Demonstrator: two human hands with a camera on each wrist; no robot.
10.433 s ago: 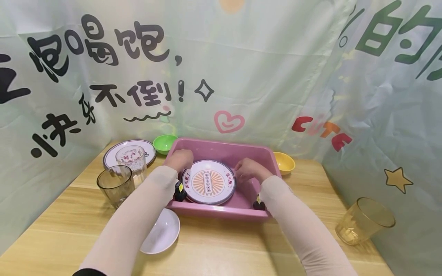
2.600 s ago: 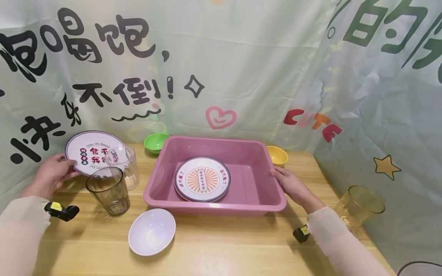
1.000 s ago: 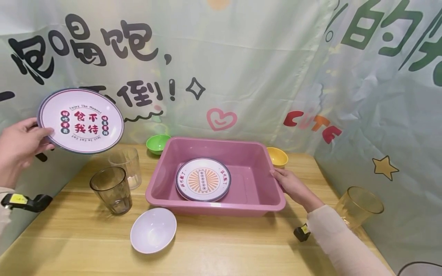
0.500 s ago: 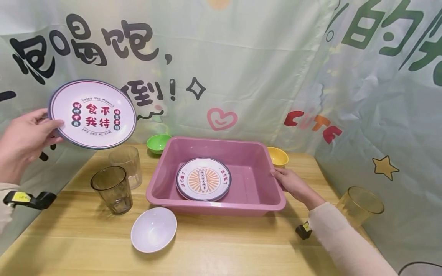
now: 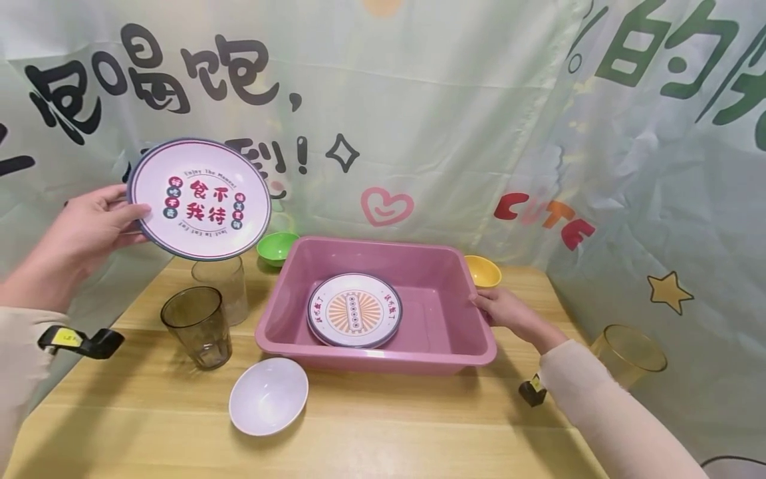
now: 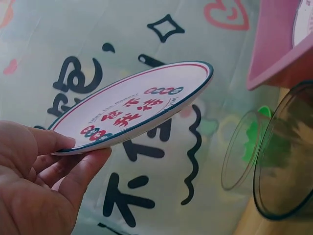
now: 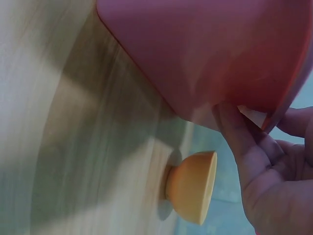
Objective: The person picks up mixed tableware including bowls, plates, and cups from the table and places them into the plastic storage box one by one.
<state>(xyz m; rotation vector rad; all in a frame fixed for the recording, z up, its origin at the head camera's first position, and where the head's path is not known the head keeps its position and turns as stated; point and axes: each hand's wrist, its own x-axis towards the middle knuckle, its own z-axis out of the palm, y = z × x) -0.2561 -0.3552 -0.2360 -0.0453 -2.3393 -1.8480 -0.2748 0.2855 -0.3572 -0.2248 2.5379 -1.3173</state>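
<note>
My left hand (image 5: 90, 226) pinches a white plate (image 5: 200, 199) by its left edge, thumb on top and fingers beneath. The plate has a dark rim and red lettering, and it hangs in the air above the glasses at the back left. In the left wrist view the plate (image 6: 132, 107) tilts away from the hand. My right hand (image 5: 509, 313) grips the right rim of a pink basin (image 5: 377, 361); in the right wrist view its fingers (image 7: 239, 132) lie against the outer wall under the rim. A second plate (image 5: 355, 311) with an orange sunburst lies flat inside the basin.
Left of the basin stand a dark glass (image 5: 197, 329) and a clear glass (image 5: 230, 293). A white bowl (image 5: 269, 397) sits in front, a green bowl (image 5: 277, 249) and yellow bowl (image 5: 483, 272) behind. An amber glass (image 5: 628, 356) stands right, partly behind the sleeve.
The left hand picked the plate up from the back left of the table, raised it, and has moved it rightward. The right hand left the basin's inside and now stays on its right rim.
</note>
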